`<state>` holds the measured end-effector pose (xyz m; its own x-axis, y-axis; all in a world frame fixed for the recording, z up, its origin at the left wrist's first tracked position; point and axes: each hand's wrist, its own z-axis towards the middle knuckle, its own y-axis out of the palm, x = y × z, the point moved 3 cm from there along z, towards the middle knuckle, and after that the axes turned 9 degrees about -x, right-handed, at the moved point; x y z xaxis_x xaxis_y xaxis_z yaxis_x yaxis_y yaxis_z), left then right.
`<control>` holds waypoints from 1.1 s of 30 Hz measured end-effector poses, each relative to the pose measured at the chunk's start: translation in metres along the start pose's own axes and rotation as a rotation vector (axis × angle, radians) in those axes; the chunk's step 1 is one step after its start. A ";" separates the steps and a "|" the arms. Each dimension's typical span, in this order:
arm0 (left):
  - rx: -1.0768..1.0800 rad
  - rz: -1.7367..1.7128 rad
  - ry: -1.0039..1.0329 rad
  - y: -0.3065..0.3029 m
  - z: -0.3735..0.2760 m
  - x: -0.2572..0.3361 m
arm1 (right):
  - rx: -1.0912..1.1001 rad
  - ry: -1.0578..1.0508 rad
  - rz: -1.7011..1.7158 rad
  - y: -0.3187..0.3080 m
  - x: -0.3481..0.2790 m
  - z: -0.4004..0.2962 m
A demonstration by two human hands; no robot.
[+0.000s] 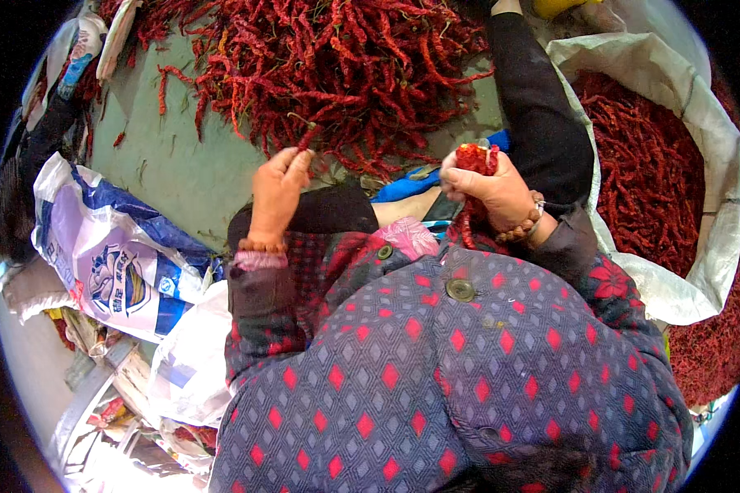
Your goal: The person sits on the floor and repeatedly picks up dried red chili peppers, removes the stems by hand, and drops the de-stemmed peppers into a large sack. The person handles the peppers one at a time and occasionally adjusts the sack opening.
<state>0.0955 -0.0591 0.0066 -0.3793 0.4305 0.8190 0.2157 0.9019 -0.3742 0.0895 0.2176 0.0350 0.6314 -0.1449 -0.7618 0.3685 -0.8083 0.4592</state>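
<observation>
My left hand (pixel 279 197) pinches a dried red chili (pixel 309 134) between thumb and fingers, its pale stem pointing up. In my right hand (pixel 499 191) is a bunch of dried red chilies (pixel 476 161), closed in the fist, with some hanging below it. Just beyond both hands spreads a large pile of dried chilies (pixel 339 68), long and wrinkled, many with stems. The pile rests on a grey-green floor (pixel 172 148). Slight blur covers the fingertips of both hands.
An open white woven sack (pixel 647 302) of chilies stands at my right, with more chilies (pixel 709 345) below it. Printed plastic bags (pixel 129 271) lie at my left. My outstretched leg (pixel 533 92) borders the pile, near a blue object (pixel 407 185).
</observation>
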 end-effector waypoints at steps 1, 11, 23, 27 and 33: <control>-0.072 -0.141 -0.025 0.010 -0.009 0.007 | -0.010 -0.015 -0.014 0.002 -0.001 0.002; -0.509 -0.448 0.201 0.099 -0.041 0.058 | -0.126 -0.089 -0.033 0.029 -0.013 -0.003; -0.122 -0.300 0.455 0.082 -0.047 0.091 | -0.209 0.018 0.033 0.021 -0.004 -0.009; -0.086 0.230 0.717 0.073 -0.051 0.109 | -0.271 0.040 -0.055 0.024 -0.008 -0.007; -0.541 0.246 0.739 0.064 -0.052 0.111 | -0.559 0.200 -0.195 0.023 0.004 -0.010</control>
<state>0.1137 0.0449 0.0962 0.3577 0.3080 0.8816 0.6720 0.5706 -0.4720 0.1075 0.2044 0.0475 0.6122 0.1288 -0.7801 0.7570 -0.3805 0.5312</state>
